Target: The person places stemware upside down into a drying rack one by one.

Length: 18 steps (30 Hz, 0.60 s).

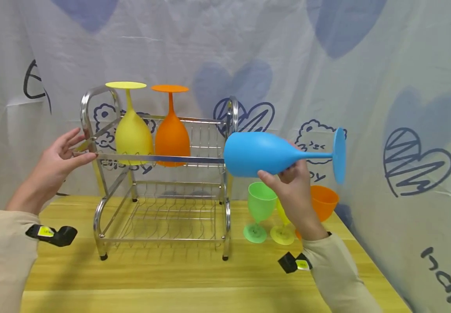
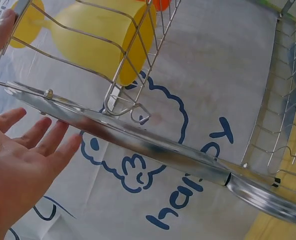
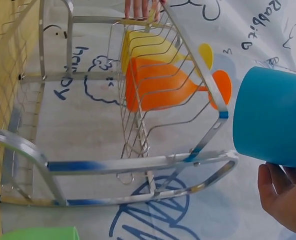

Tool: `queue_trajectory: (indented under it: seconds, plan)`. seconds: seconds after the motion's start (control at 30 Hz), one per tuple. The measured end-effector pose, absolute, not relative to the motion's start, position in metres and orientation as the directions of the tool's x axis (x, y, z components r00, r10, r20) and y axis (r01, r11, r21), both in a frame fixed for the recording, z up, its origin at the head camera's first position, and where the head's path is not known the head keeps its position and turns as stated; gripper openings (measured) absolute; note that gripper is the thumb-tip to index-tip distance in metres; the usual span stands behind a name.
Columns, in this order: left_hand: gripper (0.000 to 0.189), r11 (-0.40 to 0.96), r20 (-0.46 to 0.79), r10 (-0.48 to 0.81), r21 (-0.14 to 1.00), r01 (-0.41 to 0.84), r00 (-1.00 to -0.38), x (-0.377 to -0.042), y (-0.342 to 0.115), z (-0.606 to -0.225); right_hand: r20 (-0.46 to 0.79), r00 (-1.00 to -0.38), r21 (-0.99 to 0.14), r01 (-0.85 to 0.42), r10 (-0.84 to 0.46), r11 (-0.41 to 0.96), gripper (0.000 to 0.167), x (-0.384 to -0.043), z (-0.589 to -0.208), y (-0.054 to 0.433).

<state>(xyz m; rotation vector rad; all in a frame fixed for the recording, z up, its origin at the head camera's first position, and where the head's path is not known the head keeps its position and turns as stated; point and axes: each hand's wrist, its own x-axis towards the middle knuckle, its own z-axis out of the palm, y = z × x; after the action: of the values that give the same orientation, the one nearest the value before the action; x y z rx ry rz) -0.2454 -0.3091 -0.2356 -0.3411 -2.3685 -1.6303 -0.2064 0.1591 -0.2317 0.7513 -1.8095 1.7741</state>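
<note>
My right hand (image 1: pixel 293 191) grips a blue plastic goblet (image 1: pixel 260 154) by its bowl, on its side, with its foot to the right. The goblet's bowl end overlaps the right end of the upper tier in the head view. At the left end of a two-tier metal dish rack (image 1: pixel 162 239), my left hand (image 1: pixel 58 161) rests with fingers extended against the side tube (image 2: pixel 137 142) and the thumb by the front rail. A yellow goblet (image 1: pixel 133 134) and an orange goblet (image 1: pixel 172 134) stand upside down in the upper tier, feet up.
Right of the rack, a green goblet (image 1: pixel 262 202), a second yellow goblet (image 1: pixel 282 234) and a second orange goblet (image 1: pixel 325 202) stand upright on the wooden table (image 1: pixel 170 282). My right forearm partly hides the last two. A patterned white cloth (image 1: pixel 162 39) hangs behind.
</note>
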Motion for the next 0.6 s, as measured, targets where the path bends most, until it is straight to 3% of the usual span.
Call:
queue_trajectory:
  seconds: [0.23,0.5,0.6]
  plan:
    - [0.073,0.308,0.338,0.06,0.889,0.339,-0.939,-0.245,-0.31,-0.236,0.742,-0.669,-0.67,-0.742,-0.042,-0.028,0.075,-0.215,-0.223,0.146]
    - [0.073,0.376,0.35,0.085,0.856,0.355,-0.933,-0.248,-0.314,-0.235,0.751,-0.658,-0.658,-0.753,-0.053,0.018,0.075,-0.229,-0.21,0.133]
    - [0.074,0.332,0.359,0.094,0.868,0.369,-0.929,-0.249,-0.313,-0.236,0.747,-0.661,-0.662,-0.75,-0.063,0.016,0.073,-0.233,-0.208,0.128]
